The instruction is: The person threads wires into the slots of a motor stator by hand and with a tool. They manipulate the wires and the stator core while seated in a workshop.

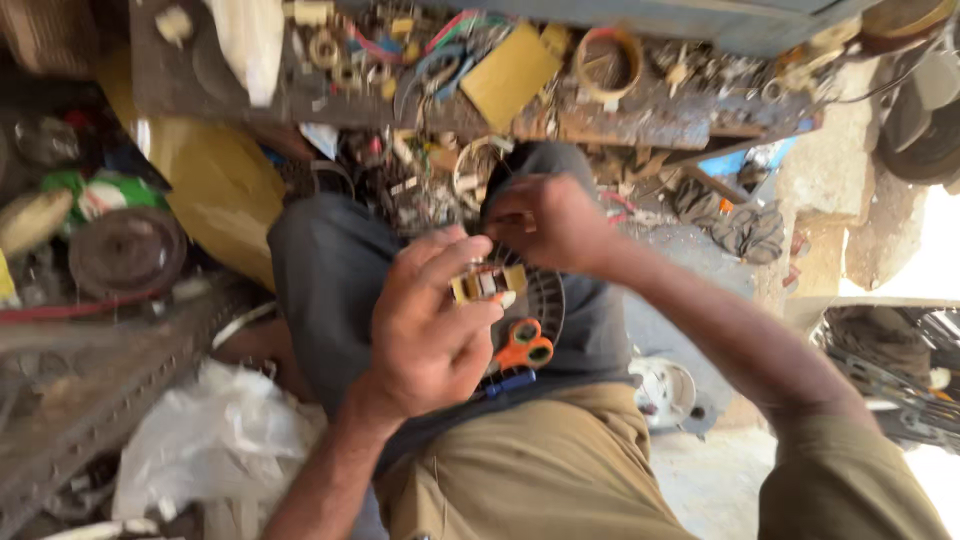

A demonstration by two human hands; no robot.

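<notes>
My left hand (432,320) grips a small yellowish part with metal pieces in it (487,283), held above my lap. My right hand (545,220) is pinched just above and to the right of that part, fingers closed at its upper edge; what it pinches is too small to tell. Under both hands, on my grey trousers, lies a round dark ribbed disc (543,300). Orange-handled scissors (525,345) and a small blue object (512,382) rest on my lap below the disc.
A cluttered wooden bench (620,120) with rings, a yellow card (510,72) and small metal parts runs across the top. A rusty round wheel (127,250) and yellow sheet (215,180) lie left. White plastic (215,440) sits lower left; a white round housing (665,390) lies right.
</notes>
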